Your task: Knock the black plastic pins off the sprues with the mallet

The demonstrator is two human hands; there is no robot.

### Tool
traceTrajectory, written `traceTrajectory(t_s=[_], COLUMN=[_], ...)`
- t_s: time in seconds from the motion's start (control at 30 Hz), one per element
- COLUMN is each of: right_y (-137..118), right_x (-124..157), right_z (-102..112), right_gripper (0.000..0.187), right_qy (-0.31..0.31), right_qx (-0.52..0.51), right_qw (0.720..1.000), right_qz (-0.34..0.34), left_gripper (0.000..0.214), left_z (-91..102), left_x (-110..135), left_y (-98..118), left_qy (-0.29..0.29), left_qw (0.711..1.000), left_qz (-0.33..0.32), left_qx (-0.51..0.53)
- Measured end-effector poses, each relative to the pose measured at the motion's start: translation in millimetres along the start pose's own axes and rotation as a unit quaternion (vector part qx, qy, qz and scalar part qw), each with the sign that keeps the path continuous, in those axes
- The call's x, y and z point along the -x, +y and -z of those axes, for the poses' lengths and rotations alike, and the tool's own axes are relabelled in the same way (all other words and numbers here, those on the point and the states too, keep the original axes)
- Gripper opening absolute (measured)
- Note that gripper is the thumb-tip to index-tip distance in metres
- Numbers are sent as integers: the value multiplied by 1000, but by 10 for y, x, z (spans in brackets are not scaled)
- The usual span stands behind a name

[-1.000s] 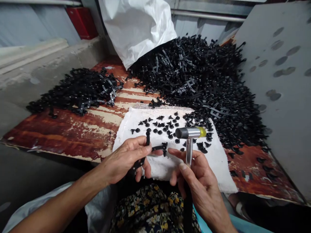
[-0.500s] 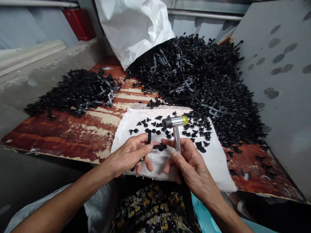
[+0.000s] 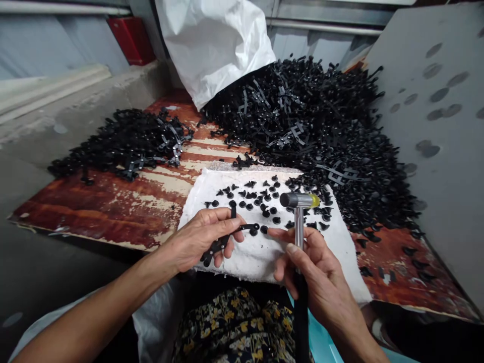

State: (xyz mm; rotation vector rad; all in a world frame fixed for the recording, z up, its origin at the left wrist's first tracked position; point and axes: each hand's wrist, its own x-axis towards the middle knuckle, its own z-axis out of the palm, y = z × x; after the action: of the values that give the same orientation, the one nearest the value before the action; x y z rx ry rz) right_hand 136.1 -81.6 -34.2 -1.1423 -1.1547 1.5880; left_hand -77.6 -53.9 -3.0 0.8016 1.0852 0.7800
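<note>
My left hand (image 3: 212,234) is closed on a black jointed linkage (image 3: 217,246), whose arms stick out above and to the right of the fingers. In my right hand (image 3: 315,257) is a small mallet (image 3: 298,229) with a metal shaft, a dark face and a yellow face; its head points up. The right index finger reaches left toward a small black round-based peg (image 3: 263,229) by the linkage's end. Beneath both hands lies a white cloth (image 3: 242,257) with several more black pegs (image 3: 249,206) scattered over it.
A large heap of black parts (image 3: 321,111) covers the back right, and a smaller heap of linkages (image 3: 124,141) sits at the left. Behind hangs a white sack (image 3: 215,45). A grey spotted panel (image 3: 434,126) borders the worn red-brown table (image 3: 113,212) on the right.
My right hand has moved right with the mallet, away from the left hand. More of the linkage shows in my left hand. The view has shifted slightly.
</note>
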Motion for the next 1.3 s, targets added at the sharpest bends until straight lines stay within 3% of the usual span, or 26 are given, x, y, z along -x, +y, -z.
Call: traceTrajectory(t_s=[0.23, 0.4, 0.57, 0.83, 1.03, 1.3], right_y=[80, 88, 32, 39, 48, 35], right_x=[25, 22, 21, 9, 21, 20], right_z=[-3, -10, -27, -24, -18, -30], right_gripper=[19, 19, 24, 22, 20, 22], right_qy=[29, 32, 48, 60, 54, 58], right_qx=[-35, -57, -93, -104, -96, -99], right_qw=[999, 997, 994, 992, 993, 993], right_qz=[25, 35, 36, 40, 39, 37], left_gripper=[29, 19, 21, 31, 35, 33], left_z=[-46, -67, -84, -104, -104, -89], left_x=[8, 13, 27, -27, -44, -72], left_y=[12, 59, 71, 20, 29, 10], left_qy=[34, 14, -13, 30, 36, 37], left_qw=[999, 999, 998, 999, 997, 997], left_qz=[19, 34, 51, 33, 75, 66], left_qx=[-22, 4, 30, -7, -8, -2])
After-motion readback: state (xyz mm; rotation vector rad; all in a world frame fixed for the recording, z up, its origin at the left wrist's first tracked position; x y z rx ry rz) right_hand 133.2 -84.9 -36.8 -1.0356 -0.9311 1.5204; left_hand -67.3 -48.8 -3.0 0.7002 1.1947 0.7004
